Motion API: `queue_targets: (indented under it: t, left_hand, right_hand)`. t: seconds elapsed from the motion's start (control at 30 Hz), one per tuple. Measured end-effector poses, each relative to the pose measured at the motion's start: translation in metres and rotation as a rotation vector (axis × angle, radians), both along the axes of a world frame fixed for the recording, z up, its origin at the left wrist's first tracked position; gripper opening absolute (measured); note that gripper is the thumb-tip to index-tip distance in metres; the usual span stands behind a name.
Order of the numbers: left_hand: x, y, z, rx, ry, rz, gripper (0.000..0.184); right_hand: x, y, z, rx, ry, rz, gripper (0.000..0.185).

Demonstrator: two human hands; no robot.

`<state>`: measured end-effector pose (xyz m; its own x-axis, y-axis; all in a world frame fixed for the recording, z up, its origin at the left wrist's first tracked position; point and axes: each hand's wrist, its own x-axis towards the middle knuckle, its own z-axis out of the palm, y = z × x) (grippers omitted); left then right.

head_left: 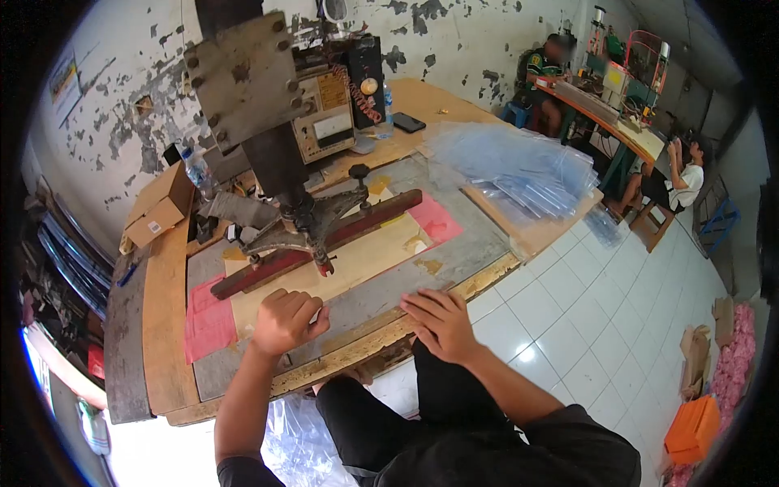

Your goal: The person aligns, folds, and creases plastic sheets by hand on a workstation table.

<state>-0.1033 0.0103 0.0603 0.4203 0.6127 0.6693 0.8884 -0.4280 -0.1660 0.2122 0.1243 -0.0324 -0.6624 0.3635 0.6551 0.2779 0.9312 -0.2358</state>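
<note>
My left hand (286, 321) is curled into a loose fist at the near side of the press table, thumb pointing right, with nothing visible in it. My right hand (442, 325) rests at the table's front edge (349, 333), its fingers stretched out and lying flat. Beyond both hands, a long dark red press bar (357, 230) hangs from the machine's head (302, 223), over a cream sheet (349, 264). Pink sheets show at both ends, one on the left (209, 321) and one on the right (436, 221). Neither hand touches the bar.
Clear plastic sheets (519, 166) are piled on a board at the right. Behind stand a control box (324, 114), a phone (408, 122) and a water bottle (197, 172). A cardboard box (158, 207) sits left. Two people sit near another machine (621, 97).
</note>
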Motion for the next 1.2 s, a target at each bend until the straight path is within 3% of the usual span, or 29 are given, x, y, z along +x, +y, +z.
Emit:
queue_targets:
  t: [0.2,0.23,0.3,0.4,0.67,0.77,1.2]
  left_hand:
    - [0.015,0.001,-0.001,-0.082,0.08,0.174,0.02]
    - [0.022,-0.008,-0.009,-0.238,-0.008,0.245,0.019]
    - [0.047,-0.024,-0.033,-0.287,-0.185,0.279,0.027]
    - [0.112,-0.048,-0.061,-0.264,-0.241,0.448,0.056]
    - [0.166,-0.052,-0.111,-0.026,-0.352,0.789,0.061]
    - [0.156,-0.048,-0.135,0.062,-0.332,0.774,0.058]
    - [0.155,-0.063,-0.13,-0.012,-0.347,0.705,0.061]
  right_hand:
    - [-0.011,-0.003,-0.053,0.028,0.262,-0.136,0.038]
    - [-0.014,-0.001,-0.059,0.048,0.302,-0.142,0.039]
    - [-0.016,0.002,-0.067,0.064,0.322,-0.14,0.038]
    - [-0.02,0.006,-0.076,0.102,0.367,-0.127,0.037]
    - [-0.014,0.006,-0.071,0.088,0.347,-0.096,0.038]
    - [-0.012,0.004,-0.067,0.085,0.33,-0.095,0.037]
    - [-0.016,-0.002,-0.066,0.07,0.379,-0.123,0.034]
